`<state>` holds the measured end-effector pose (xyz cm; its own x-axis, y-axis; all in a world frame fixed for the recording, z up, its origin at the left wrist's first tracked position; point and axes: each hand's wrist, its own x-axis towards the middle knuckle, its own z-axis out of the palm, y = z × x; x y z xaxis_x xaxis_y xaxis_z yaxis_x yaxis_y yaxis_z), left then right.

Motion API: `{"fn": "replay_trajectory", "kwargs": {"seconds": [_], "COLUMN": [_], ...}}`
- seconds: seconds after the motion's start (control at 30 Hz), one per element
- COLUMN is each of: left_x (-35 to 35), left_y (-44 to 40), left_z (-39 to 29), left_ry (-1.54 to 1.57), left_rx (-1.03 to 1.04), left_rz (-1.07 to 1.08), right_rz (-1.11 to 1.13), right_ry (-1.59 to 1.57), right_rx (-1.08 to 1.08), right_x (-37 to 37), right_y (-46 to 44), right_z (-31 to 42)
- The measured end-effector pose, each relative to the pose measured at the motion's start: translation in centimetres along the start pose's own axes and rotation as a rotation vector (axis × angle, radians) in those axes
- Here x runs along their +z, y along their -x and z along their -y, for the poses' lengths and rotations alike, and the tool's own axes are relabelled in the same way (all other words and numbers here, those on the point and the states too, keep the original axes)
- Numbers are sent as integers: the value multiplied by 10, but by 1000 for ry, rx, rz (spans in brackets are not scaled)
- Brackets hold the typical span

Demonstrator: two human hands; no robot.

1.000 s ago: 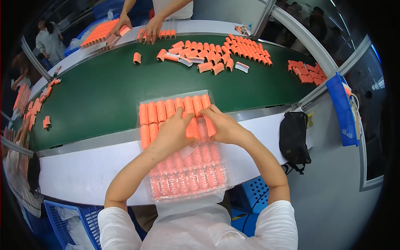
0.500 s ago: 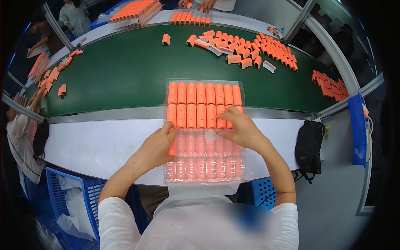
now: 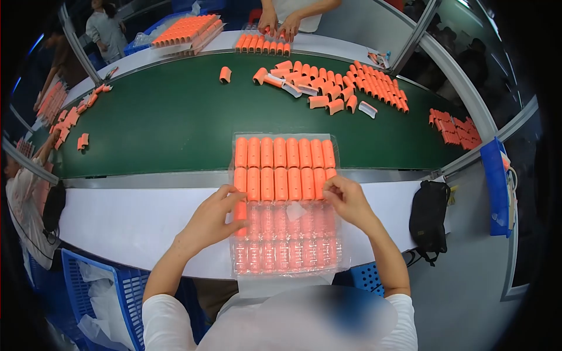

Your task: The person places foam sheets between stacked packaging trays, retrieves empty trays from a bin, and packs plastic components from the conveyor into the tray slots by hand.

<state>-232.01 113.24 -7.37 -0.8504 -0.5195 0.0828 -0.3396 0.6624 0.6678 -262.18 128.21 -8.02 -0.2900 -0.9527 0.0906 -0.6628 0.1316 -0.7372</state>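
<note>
Thumb and fingers of the left hand close around an orange piece at the left of the third row of the clear tray, its long axis pointing away from the white worktop's near edge. Bunched fingertips of the right hand partly hide the second row's right end; whether they grip anything, I cannot tell. Similar pieces fill two far rows; pink shapes show dimly nearer.
</note>
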Motion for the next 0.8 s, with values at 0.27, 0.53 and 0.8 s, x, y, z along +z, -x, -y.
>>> {"fn": "replay_trajectory", "kwargs": {"seconds": [0.27, 0.53, 0.8], "left_x": [0, 107, 108], "left_y": [-188, -424, -418], "left_z": [28, 67, 57], "left_ry": [-52, -339, -155], "left_rx": [135, 311, 101], "left_rz": [-130, -112, 214], "right_rz": [-153, -233, 50], "right_ry": [425, 361, 49], "right_rx": [217, 225, 19], "right_x": [-89, -52, -67], "right_y": [-103, -278, -269], "right_z": [-108, -183, -196]}}
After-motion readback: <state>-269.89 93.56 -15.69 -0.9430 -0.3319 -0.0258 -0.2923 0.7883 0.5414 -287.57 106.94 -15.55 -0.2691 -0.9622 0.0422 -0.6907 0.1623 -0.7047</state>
